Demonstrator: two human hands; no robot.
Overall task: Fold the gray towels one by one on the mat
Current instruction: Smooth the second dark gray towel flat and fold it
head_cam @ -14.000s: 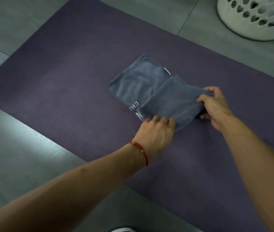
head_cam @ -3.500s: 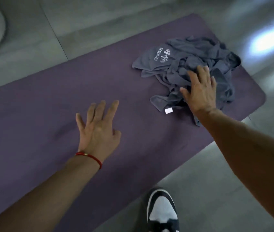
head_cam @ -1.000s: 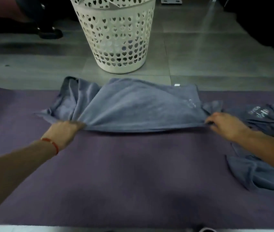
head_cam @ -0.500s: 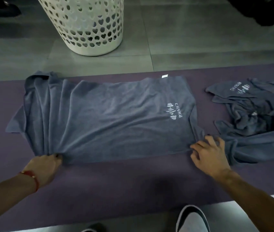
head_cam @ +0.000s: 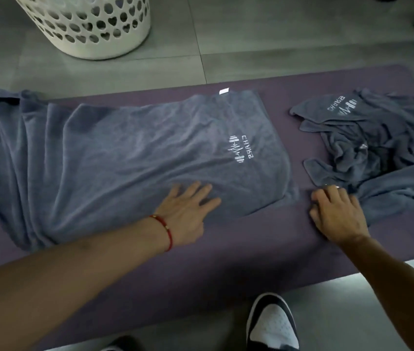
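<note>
Towel (head_cam: 125, 158) lies spread out on the purple mat (head_cam: 226, 254), filling the left and middle of the frame. Its left end is bunched in folds and hangs over the mat's edge. The left hand (head_cam: 188, 211) lies flat on the towel's near edge, fingers straight, holding nothing. The right hand (head_cam: 337, 214) rests on the mat just right of the towel's near corner, fingers bent a little; I cannot tell if it pinches any cloth. More gray towels sit in a pile (head_cam: 378, 148) at the right.

To do this step well, I think the hands should rub the towel smooth first, pull the bunched left end straight, and then fold corner to corner. The pile should stay out of the way.
</note>
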